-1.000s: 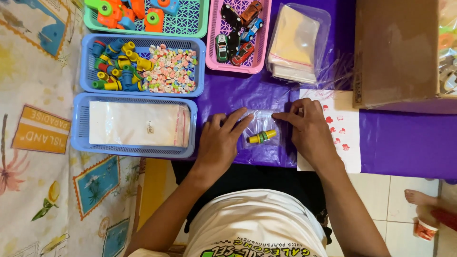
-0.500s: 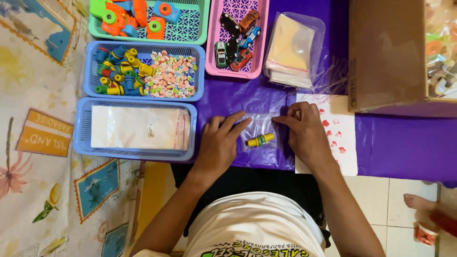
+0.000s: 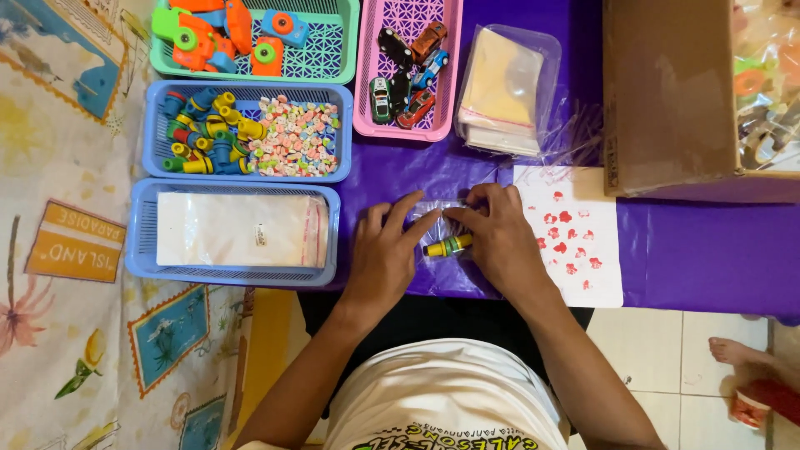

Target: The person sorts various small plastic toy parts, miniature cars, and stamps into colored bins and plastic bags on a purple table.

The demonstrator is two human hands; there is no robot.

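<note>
Purple table cover [image 3: 692,258]. Left hand [image 3: 385,250] and right hand [image 3: 498,237] together, both pinched on small clear bag [image 3: 442,229] right of blue basket [image 3: 142,250]; yellow-green toy [image 3: 447,246] inside.

A purple plastic tablecloth [image 3: 692,258] covers a low table seen from above. At the top left sits a green plastic basket [image 3: 333,58] holding orange and blue toy cameras [image 3: 225,33]. Below it, a blue plastic basket [image 3: 250,173] holds small colourful whistles [image 3: 204,133] on its left and pastel sweets [image 3: 296,137] on its right. A second blue basket [image 3: 142,233] beneath holds a stack of clear plastic bags [image 3: 237,229]. A pink basket [image 3: 408,129] contains toy cars [image 3: 408,75]. Beside it lies a pile of clear packets [image 3: 504,92]. A white sheet with red stickers [image 3: 575,237] lies near a brown cardboard box [image 3: 667,92]. A patterned mat [image 3: 67,250] covers the floor on the left.
</note>
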